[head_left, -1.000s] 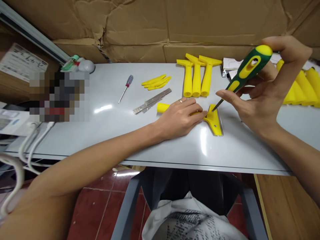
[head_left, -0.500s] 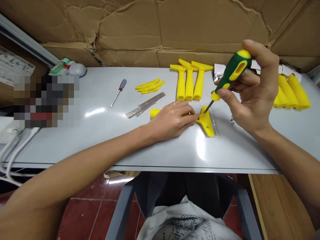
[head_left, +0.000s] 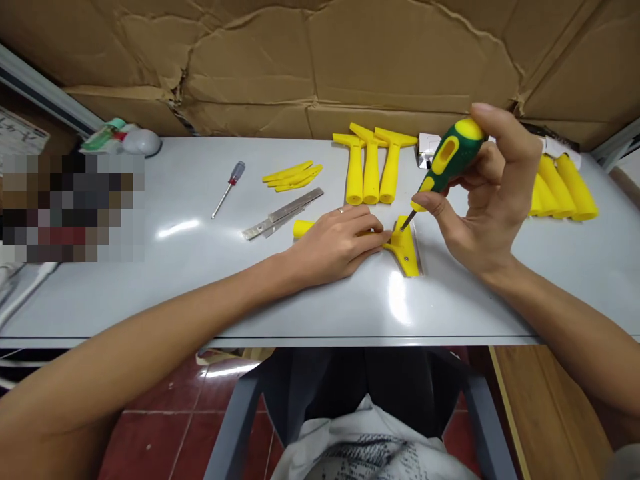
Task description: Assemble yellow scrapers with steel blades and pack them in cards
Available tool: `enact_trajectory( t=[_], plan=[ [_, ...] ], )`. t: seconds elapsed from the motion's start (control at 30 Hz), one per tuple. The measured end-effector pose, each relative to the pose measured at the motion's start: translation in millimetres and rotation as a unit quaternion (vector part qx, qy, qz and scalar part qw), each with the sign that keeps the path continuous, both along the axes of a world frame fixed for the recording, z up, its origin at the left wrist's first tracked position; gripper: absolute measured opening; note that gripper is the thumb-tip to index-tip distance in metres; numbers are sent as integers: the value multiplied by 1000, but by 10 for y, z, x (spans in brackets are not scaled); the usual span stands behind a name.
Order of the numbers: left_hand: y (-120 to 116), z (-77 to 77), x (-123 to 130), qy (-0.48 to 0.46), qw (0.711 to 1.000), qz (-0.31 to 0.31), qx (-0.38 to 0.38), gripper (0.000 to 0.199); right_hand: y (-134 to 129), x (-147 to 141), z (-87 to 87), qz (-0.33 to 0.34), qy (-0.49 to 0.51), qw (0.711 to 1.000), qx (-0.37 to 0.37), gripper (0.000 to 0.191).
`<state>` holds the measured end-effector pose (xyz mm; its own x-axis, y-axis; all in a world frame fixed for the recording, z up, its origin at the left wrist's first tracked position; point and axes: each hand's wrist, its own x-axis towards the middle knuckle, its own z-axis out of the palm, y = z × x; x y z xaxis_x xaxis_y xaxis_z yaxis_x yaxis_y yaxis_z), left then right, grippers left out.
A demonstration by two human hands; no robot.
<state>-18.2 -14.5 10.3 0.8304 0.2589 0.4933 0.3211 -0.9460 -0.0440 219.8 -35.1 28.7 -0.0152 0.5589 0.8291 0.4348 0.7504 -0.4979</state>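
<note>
A: Position of the work?
B: The yellow scraper [head_left: 401, 250] lies flat on the grey table [head_left: 175, 300], in front of the person, head to the right, a clear strip [head_left: 419, 248] along its outer edge.

A: Hands?
B: The left hand [head_left: 340, 243] is curled over the scraper's handle, fingers closed around it, pressing it to the table. The right hand [head_left: 493, 207] has its fingers bent around the green-and-yellow screwdriver [head_left: 445, 163], thumb low on the grip. The tool is tilted, its tip at the far fastening point of the head.

A: Progress?
B: The near screw [head_left: 406, 259] sits in the head; I judge it placed, tightness unknown. The far fastening appears to be the part in hand. Whether it is fully seated, cannot tell.

A: Remaining stock?
B: Three T-shaped yellow pieces [head_left: 371, 170] stand apart from the work, beyond the hands. Loose yellow strips [head_left: 293, 175] and flat metal pieces [head_left: 295, 205] lie to the left, apparently unused. A small screwdriver [head_left: 229, 189] lies beyond them, untouched.
</note>
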Motion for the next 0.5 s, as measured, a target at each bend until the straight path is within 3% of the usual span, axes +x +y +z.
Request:
enact_trajectory(
  t=[0.3,0.5],
  plan=[
    [10,31,-12,46,999,-16,-7,30,-21,-40,50,-17,-8,1000,9,79],
    [11,26,-4,50,999,-17,7,29,46,-3,152,22,58,998,18,60]
  ],
)
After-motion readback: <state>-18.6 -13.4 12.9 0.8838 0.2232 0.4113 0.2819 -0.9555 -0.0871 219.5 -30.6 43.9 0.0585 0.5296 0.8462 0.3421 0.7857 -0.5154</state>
